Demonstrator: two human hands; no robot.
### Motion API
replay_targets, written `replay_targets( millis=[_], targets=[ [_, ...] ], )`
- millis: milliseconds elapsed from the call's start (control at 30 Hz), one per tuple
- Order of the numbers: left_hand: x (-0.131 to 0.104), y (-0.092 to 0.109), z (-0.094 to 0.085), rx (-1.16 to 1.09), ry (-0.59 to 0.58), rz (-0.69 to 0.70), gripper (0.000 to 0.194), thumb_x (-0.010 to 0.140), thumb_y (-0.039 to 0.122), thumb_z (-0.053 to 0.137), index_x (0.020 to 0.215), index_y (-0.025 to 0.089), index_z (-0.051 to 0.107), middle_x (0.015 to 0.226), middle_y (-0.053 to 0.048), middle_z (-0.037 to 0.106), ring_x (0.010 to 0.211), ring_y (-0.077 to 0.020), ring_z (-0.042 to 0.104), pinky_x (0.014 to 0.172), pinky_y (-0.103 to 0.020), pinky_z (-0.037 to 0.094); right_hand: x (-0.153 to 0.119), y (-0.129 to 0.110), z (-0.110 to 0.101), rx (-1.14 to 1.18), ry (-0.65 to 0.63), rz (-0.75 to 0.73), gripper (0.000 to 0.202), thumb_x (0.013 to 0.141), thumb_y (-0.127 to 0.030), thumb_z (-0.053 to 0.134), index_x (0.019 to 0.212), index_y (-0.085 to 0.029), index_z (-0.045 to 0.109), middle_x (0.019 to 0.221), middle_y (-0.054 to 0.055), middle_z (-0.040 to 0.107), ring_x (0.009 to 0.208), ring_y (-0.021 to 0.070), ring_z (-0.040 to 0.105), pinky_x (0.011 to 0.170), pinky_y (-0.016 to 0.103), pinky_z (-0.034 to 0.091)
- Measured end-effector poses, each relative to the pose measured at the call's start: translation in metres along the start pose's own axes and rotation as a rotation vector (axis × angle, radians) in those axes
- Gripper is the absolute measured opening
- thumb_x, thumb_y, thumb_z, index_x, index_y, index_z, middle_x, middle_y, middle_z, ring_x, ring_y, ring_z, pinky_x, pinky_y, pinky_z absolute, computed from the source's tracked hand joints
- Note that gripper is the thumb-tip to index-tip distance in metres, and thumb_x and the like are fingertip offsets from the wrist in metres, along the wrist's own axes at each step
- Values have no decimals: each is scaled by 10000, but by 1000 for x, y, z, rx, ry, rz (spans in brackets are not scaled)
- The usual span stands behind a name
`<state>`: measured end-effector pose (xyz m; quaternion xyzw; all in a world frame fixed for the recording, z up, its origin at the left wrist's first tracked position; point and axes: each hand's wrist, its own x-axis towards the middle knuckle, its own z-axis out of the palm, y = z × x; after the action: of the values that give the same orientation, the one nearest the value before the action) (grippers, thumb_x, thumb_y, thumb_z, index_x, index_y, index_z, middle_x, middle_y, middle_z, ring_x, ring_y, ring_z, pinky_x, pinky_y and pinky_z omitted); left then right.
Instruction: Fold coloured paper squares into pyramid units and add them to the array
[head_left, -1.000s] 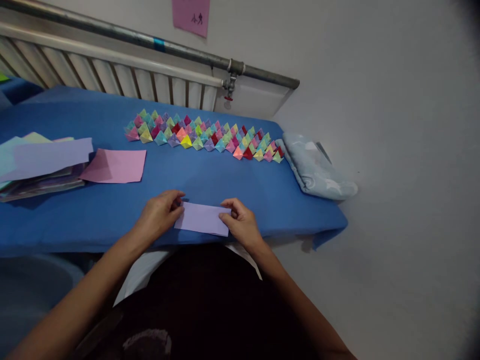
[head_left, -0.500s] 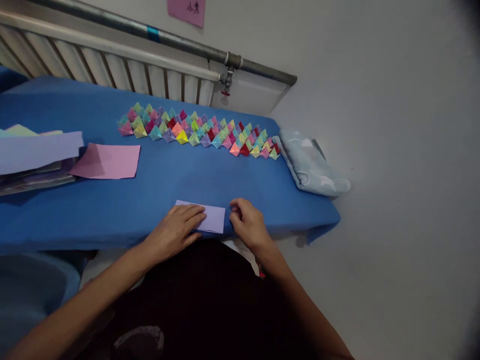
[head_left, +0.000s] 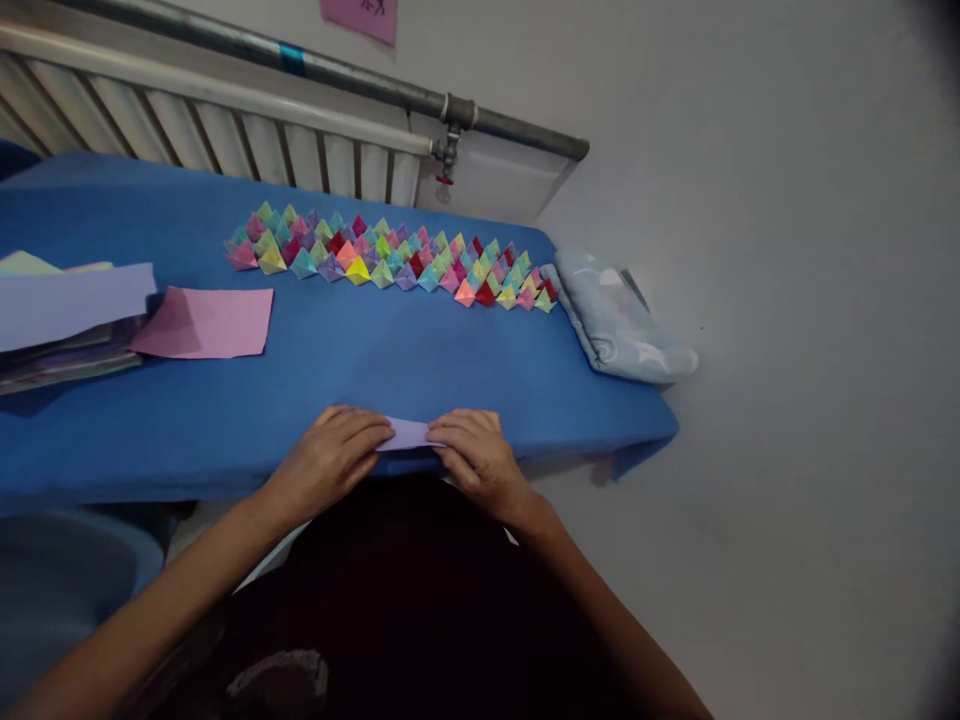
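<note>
Between my two hands a folded strip of lavender paper point(head_left: 407, 434) spans the near edge of the blue-covered table point(head_left: 360, 350). My left hand point(head_left: 337, 452) grips its left end, fingers curled over the top. On the right end, my right hand point(head_left: 476, 452) is closed in the same way. Only the middle of the paper shows; both ends are hidden under my fingers. Farther back stand rows of small folded paper shapes point(head_left: 382, 260) in many colours.
At left lie a stack of papers point(head_left: 71, 305) and a pink sheet point(head_left: 214, 322). A folded light-blue cloth point(head_left: 619, 320) rests at the table's right end, beside the wall. Behind the table run a radiator point(head_left: 225, 135) and a metal pipe point(head_left: 360, 80). A blue basin point(head_left: 67, 575) sits below left.
My right hand has moved from beside the paper onto its right end. The paper now looks narrower and lifted along its length, and my left hand has shifted slightly left, gripping instead of lying flat.
</note>
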<state>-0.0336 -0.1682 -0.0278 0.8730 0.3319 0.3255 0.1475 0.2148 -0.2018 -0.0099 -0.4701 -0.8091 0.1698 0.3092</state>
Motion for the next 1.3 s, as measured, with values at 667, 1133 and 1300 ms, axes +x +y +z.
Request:
replay_targets(
  millis=[667,1133,1300],
  targets=[
    [66,-24,-19,218,-374,-426,525,784,214,623,1308,208,602,1140,-78,723,966,-243,668,828,-334,499,-5,11,12,-249,-111,-124,352,856,-165,616,1194,-230,688,1265,79,692,1177,272,531,977,442,368],
    [-1,8,12,285,24,174,184,984,206,505,1029,163,677,1024,-101,725,934,-232,646,833,-380,474,-7,10,24,-270,2,-47,222,966,-230,550,1112,-231,717,1134,67,740,1013,225,603,908,404,376],
    [-2,9,13,286,88,169,151,977,194,535,992,150,679,1018,-104,737,913,-226,660,822,-377,491,-8,13,25,-211,78,62,180,975,-264,563,1011,-234,737,1090,68,743,1013,218,615,897,397,388]
  ],
)
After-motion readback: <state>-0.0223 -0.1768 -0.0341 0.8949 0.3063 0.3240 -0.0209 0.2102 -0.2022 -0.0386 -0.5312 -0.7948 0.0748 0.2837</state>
